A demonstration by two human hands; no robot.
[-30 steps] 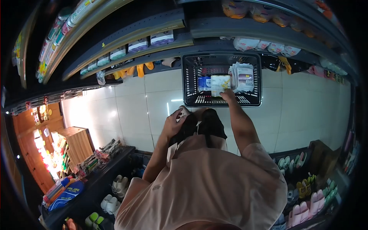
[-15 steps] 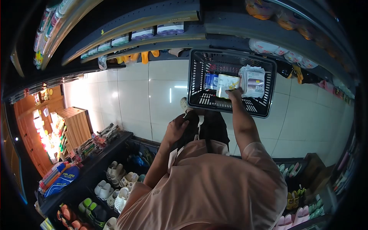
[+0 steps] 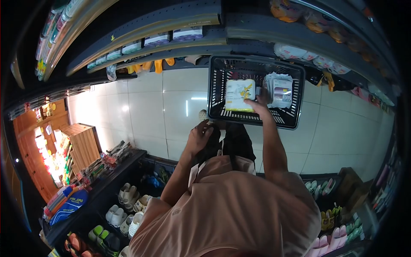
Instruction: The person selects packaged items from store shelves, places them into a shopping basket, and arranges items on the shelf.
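A black plastic shopping basket (image 3: 212, 92) stands on the floor before me. Inside on its left lies a white soft packet with a yellow flower print (image 3: 237, 95). On the basket's right side are white plastic-wrapped packs (image 3: 280, 91), one with a purple panel. My right hand (image 3: 262, 106) is over the basket between them, fingers apart and blurred, the thumb at the flower packet's right edge; whether it touches cannot be made out. My left hand (image 3: 199, 136) rests on my knee, fingers loosely spread and holding nothing.
Shelves (image 3: 188, 21) with wrapped packs run along the far side. Behind me is a low rack of slippers and clogs (image 3: 115, 215). A wooden cabinet (image 3: 82, 139) stands at left by a bright doorway. Pale tiles (image 3: 147, 107) cover the floor.
The flower packet has shifted left and now covers the blue pack beside it. My right hand has loosened from it, its fingers spreading. My left hand stays at the knee.
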